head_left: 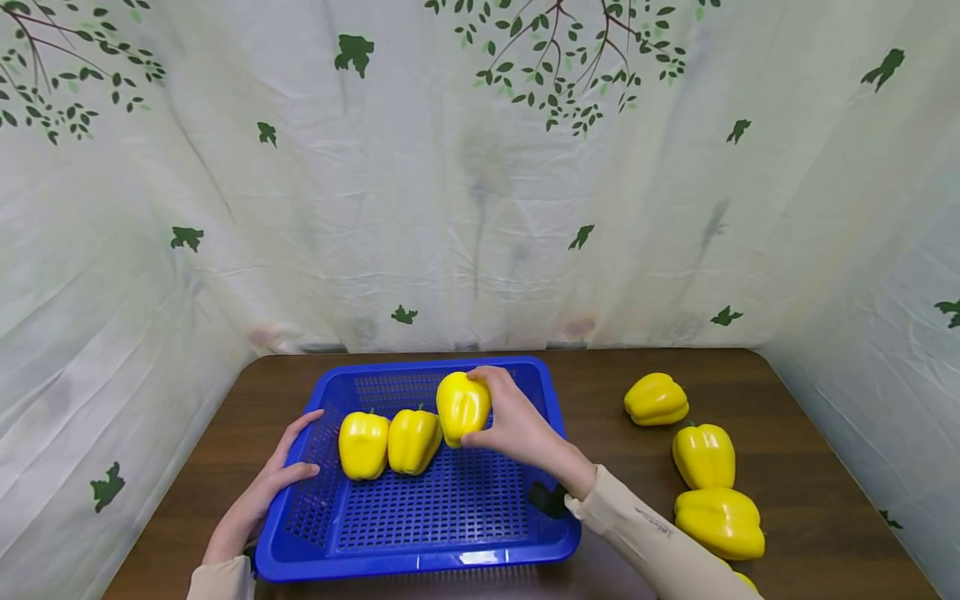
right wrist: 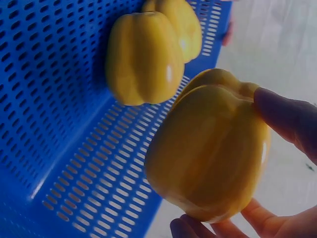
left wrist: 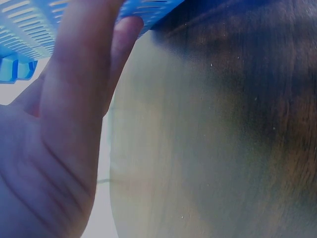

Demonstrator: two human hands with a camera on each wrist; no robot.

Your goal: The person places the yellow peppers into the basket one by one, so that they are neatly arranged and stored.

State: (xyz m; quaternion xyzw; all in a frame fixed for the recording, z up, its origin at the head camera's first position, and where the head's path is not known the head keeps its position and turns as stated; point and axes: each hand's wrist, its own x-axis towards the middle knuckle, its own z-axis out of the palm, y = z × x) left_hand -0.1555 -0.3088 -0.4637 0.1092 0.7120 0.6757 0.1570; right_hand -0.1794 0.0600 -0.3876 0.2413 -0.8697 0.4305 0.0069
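My right hand [head_left: 517,421] holds a yellow bell pepper [head_left: 462,408] between thumb and fingers, over the back part of the blue basket [head_left: 420,560]. In the right wrist view the gripped pepper [right wrist: 210,153] is seen close up, with the perforated basket wall behind it. Two more yellow bell peppers, a left one [head_left: 363,447] and a middle one [head_left: 414,442], stand side by side inside the basket. My left hand [head_left: 272,482] grips the basket's left rim, thumb and a finger reaching over it; its other fingers are largely hidden.
On the brown table [head_left: 600,508], right of the basket, lie several yellow bell peppers: a far one [head_left: 656,400], one nearer [head_left: 705,457], a larger-looking one [head_left: 720,523], and one partly behind my right sleeve [head_left: 637,525]. A leaf-patterned curtain [head_left: 480,208] surrounds the table.
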